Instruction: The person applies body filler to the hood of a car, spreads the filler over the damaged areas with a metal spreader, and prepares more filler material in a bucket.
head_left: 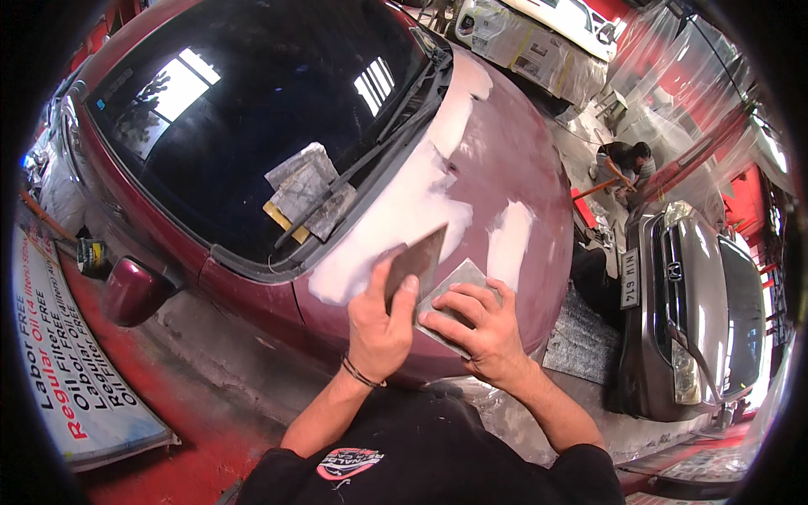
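"While both forearms angle up and inward from the lower edge, how is the left hand (380, 332) set?"

"Upright, with its back turned outward to the left. It grips a dark plate (427, 255), the thumb lying along the near face and the other fingers wrapped behind. The plate stands tilted, one corner pointing up and away. A bracelet (364, 373) circles that wrist."

"And the right hand (486, 330)?"

"Its back faces up, knuckles bent, fingers curled over a grey plate (460, 276) and pointing mostly left. I can't make out the thumb. That plate slants too, like a diamond."

"Do the plates touch?"

"They come very close, side by side in front of the chest, but I can't tell whether they meet."

"What lies about them?"

"Both are over the near part of the maroon hood (543, 172). Beyond the left hand spreads a large white patch (391, 220); a smaller patch (510, 240) sits beyond the right. Grey sheets (295, 187) rest on the windshield (252, 84), by the wiper (337, 187)."
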Demonstrator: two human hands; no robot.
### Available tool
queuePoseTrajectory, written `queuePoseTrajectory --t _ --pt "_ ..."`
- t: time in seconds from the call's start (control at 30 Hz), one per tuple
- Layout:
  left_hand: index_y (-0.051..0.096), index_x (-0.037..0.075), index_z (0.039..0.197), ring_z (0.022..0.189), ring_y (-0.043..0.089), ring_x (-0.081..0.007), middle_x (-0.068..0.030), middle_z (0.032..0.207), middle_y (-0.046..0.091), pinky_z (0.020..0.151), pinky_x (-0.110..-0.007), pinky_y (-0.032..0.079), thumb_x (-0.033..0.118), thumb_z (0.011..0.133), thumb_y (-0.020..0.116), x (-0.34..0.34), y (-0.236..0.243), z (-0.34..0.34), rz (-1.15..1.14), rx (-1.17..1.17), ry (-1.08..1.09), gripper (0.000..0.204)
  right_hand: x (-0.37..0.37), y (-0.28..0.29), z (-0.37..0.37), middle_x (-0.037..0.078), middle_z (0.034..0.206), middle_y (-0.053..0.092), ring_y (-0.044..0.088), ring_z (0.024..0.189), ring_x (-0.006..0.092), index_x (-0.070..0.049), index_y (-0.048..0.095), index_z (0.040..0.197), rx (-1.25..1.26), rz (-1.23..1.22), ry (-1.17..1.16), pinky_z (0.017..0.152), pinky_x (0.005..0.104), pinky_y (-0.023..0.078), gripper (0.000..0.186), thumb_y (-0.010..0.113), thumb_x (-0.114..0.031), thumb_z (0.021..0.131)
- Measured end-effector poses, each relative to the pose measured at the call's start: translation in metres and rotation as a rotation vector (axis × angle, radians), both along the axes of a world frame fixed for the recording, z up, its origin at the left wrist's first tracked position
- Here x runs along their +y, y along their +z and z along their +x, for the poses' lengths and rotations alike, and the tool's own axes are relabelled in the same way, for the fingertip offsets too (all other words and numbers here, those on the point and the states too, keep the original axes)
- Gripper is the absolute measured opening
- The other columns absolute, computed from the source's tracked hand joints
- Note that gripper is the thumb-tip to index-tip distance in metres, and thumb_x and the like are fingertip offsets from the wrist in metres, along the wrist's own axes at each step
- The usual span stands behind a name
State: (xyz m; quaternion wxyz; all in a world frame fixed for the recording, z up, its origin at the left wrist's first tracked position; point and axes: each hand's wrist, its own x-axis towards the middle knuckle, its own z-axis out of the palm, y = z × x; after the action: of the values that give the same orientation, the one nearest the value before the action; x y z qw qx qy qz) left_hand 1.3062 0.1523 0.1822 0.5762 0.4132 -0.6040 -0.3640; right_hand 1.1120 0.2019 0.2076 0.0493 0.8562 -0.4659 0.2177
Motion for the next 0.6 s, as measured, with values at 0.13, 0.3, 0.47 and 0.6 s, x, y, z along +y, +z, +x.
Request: queuePoseTrajectory --t 0.13,0.3,0.47,0.6 --pt "0.057 -0.004 0.14 0.112 0.063 -0.0191 -0.0123 0.128 0.069 0.099 -0.033 0.05 0.018 0.111 0.059 0.004 0.016 -0.008 -0.019 0.285 0.18 0.036 0.024 0.008 -0.021 -0.003 0.127 0.065 0.06 0.126 0.022 -0.034 0.073 0.13 -0.004 -0.053 0.012 0.113 0.059 0.033 0.048 0.076 -0.021 0.084" --pt "0.056 0.006 0.144 0.115 0.069 -0.0192 -0.0071 0.131 0.069 0.099 -0.037 0.058 0.019 0.111 0.057 0.013 0.005 -0.043 0.415 0.949 -0.124 0.035 0.053 0.001 -0.023 0.004 0.14 0.059 0.056 0.133 0.0343 -0.032 0.072 0.132 -0.382 -0.029 0.243 0.115 0.068 0.037 0.052 0.082 -0.019 0.083" --pt "0.057 0.009 0.143 0.114 0.071 -0.0208 -0.0072 0.129 0.07 0.099 -0.039 0.061 0.021 0.111 0.058 0.054 -0.017 -0.052 0.57 1.162 -0.375 0.034 0.047 -0.031 -0.046 0.007 0.138 0.06 0.055 0.133 0.0403 -0.027 0.076 0.126 -0.526 -0.047 0.162 0.112 0.0531 0.048 0.049 0.084 -0.011 0.08" --pt "0.063 0.009 0.128 0.096 0.075 -0.0141 -0.0028 0.11 0.075 0.079 -0.03 0.064 0.029 0.11 0.063 0.06 -0.033 -0.044 0.739 1.24 -0.44 0.028 0.04 -0.028 -0.072 0.002 0.133 0.064 0.058 0.128 0.0327 -0.028 0.076 0.126 -0.245 -0.179 -0.053 0.108 0.0508 0.046 0.05 0.079 -0.011 0.08"
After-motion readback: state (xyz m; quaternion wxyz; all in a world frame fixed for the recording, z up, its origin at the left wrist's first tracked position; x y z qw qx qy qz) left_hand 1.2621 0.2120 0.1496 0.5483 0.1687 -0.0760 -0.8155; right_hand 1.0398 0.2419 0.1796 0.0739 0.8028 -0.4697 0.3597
